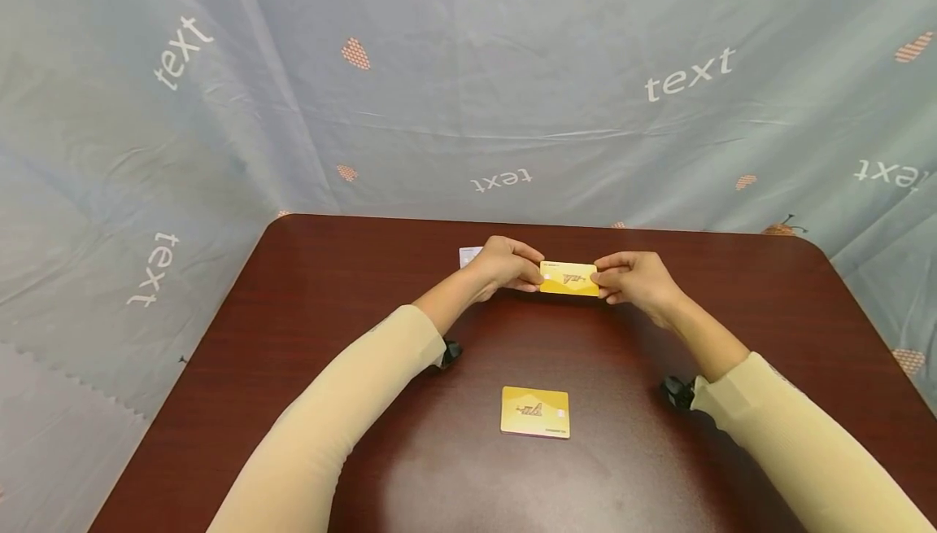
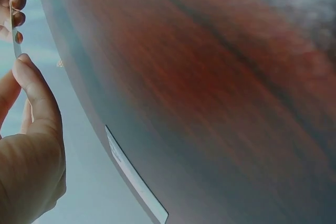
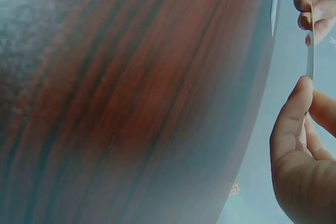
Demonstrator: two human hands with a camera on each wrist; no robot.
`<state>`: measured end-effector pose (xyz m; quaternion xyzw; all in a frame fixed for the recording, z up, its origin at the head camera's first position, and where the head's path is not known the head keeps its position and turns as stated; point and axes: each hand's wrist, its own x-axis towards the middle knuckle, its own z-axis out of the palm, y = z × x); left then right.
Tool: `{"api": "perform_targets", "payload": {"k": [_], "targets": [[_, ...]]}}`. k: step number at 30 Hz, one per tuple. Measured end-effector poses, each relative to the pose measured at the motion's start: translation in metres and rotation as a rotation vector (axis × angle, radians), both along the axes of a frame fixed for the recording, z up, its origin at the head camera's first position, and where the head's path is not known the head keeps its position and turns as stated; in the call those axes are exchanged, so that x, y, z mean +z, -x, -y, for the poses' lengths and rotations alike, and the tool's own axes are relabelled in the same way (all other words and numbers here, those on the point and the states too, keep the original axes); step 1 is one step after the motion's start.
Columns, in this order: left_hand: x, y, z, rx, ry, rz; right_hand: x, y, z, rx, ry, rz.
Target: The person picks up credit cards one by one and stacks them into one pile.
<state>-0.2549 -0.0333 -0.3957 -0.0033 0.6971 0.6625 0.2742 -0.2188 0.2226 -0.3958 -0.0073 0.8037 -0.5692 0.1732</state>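
Both hands hold up one yellow card with a dark printed figure, above the far part of the table. My left hand pinches its left short edge between thumb and fingers. At the right short edge, my right hand pinches it the same way. The card appears edge-on between the hands in both wrist views. A second yellow card lies flat on the table nearer to me, its print turned the other way round. Behind the left hand lies a white card, partly hidden by that hand in the head view.
A dark reddish-brown table with rounded far corners carries the cards. Grey-blue cloth with printed words and hearts hangs behind it and at the sides. Dark wrist devices sit under both pale sleeves.
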Motion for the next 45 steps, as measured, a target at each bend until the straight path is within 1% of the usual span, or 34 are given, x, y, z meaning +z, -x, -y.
{"api": "perform_targets", "payload": {"k": [7,13,19,28,33,40,45], "targets": [[0.000,-0.009,0.009,-0.031,0.004,0.001,-0.001,-0.008,0.004,0.017,0.016,0.014],[0.002,-0.015,0.014,-0.051,-0.015,-0.004,-0.001,-0.013,0.007,0.022,0.027,0.023],[0.003,-0.020,0.020,-0.058,-0.027,0.000,0.001,-0.019,0.011,0.040,0.034,0.025],[0.001,-0.035,0.029,-0.065,-0.034,0.014,0.001,-0.029,0.016,0.062,0.039,0.025],[-0.001,-0.039,0.033,-0.067,-0.044,0.017,0.001,-0.035,0.020,0.077,0.047,0.022],[0.004,-0.045,0.038,-0.078,-0.059,0.027,0.001,-0.042,0.024,0.069,0.051,0.033],[0.006,-0.049,0.042,-0.081,-0.065,0.032,0.001,-0.047,0.026,0.080,0.072,0.027]]}}
